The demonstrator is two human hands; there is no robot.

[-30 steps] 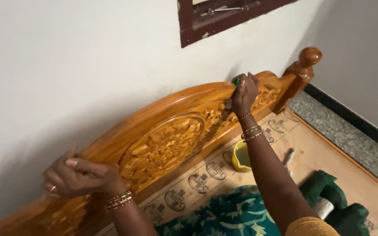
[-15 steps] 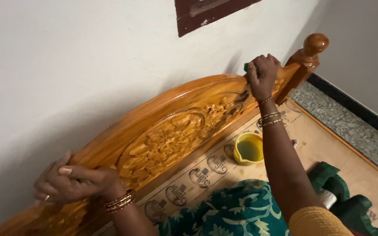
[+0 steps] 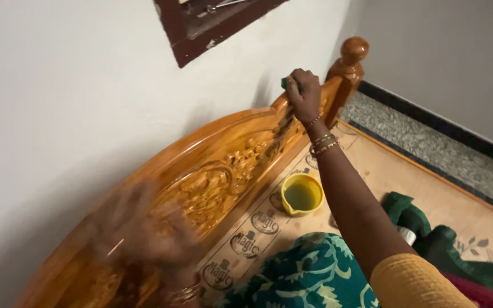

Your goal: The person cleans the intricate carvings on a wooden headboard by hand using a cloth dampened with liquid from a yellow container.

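Note:
A carved, glossy wooden headboard stands against a white wall. My right hand is closed on a small green cloth or pad and presses it onto the headboard's top rail, close to the round-topped corner post. My left hand is a blur in front of the lower left part of the headboard; I cannot tell whether it touches the wood. Bangles ring both wrists.
A yellow spouted cup of liquid sits on the bare wooden bed board below the headboard. Dark green cloth lies to its right. A dark window frame is on the wall above. Speckled floor runs beyond the bed.
My right hand slid the green cloth along the top rail toward the corner post. My left hand came off the rail at lower left and is moving, blurred. The view shifted.

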